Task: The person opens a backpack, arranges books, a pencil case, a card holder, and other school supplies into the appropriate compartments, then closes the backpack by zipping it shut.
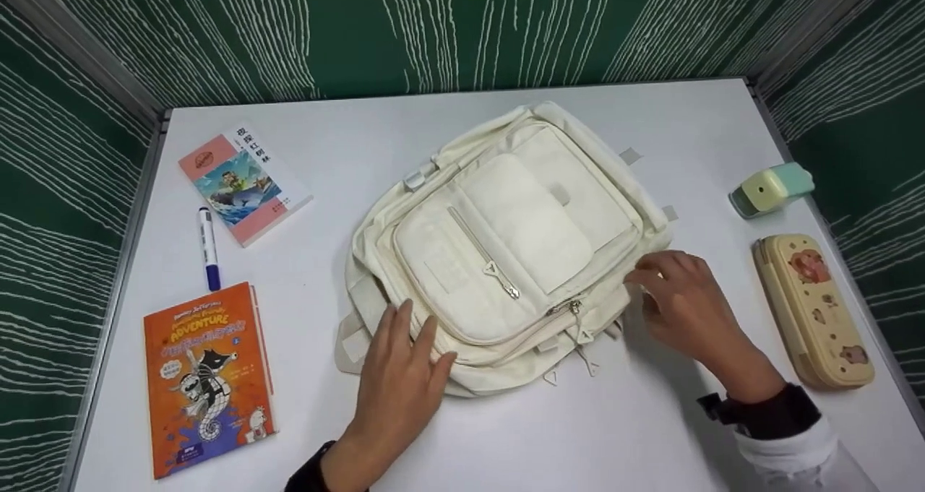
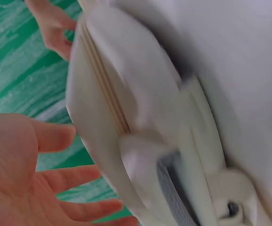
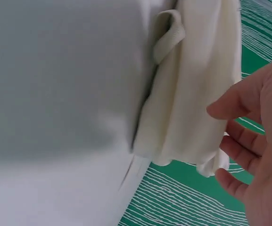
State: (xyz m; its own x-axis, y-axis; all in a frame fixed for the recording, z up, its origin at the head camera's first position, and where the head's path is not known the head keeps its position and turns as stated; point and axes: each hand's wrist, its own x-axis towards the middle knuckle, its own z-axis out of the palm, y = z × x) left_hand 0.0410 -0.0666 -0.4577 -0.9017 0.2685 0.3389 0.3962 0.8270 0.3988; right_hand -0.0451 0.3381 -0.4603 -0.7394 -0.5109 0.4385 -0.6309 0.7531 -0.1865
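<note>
A cream backpack [image 1: 520, 225] lies front up and slanted on the white table. My left hand [image 1: 397, 376] is at its lower left edge, the fingertips against the fabric. In the left wrist view that hand [image 2: 27, 174] has its fingers spread beside the bag's zipper strip [image 2: 103, 75]. My right hand [image 1: 686, 297] is at the lower right corner, fingers bent. Seen from the right wrist, this hand [image 3: 258, 136] has its thumb at the fabric's edge and loosely bent fingers beyond it; any firm grip is not visible. Zipper pulls [image 1: 585, 337] hang near the bag's lower side.
On the left are a pink-and-white book [image 1: 238, 181], a marker with a blue cap [image 1: 208, 250] and an orange book [image 1: 206, 383]. A green-and-yellow sharpener-like box [image 1: 769, 190] and a beige pencil case [image 1: 816, 311] lie on the right. Green walls border the table.
</note>
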